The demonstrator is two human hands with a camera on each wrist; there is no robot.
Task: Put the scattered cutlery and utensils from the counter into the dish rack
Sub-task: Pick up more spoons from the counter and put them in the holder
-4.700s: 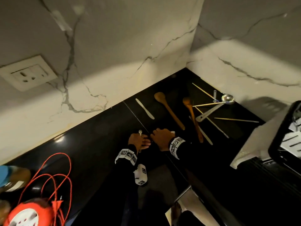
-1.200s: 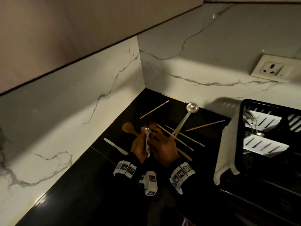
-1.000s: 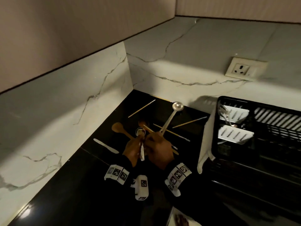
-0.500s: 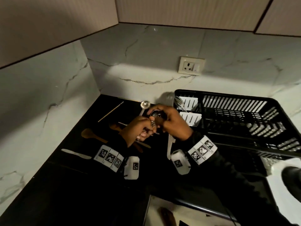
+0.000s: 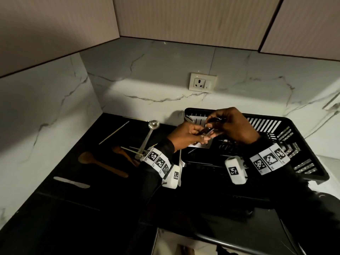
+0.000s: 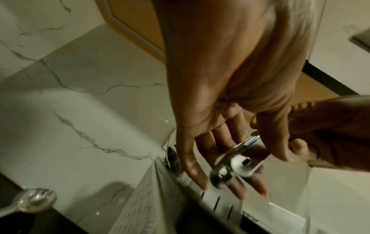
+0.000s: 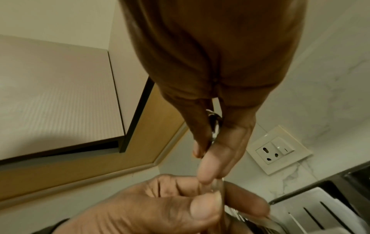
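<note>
Hovering over the dish rack (image 5: pixel 303 144) — left hand (image 5: pixel 185 134) and right hand (image 5: pixel 233 126) both pinching one metal spoon (image 6: pixel 234 161); ladle (image 5: pixel 150 134) lies left of the rack

Glossy black stone for the counter (image 5: pixel 77 214), mirror-smooth. Polished white marble with grey veins on the wall (image 5: pixel 156 70). Slatted black plastic for the dish rack (image 5: pixel 294 137), with a white plastic cutlery holder (image 6: pixel 220 204). Shiny steel ladle (image 5: pixel 149 134) and knife (image 5: pixel 71 182); matt brown wooden spoon (image 5: pixel 100 163); pale wooden chopsticks (image 5: pixel 114 132).
</note>
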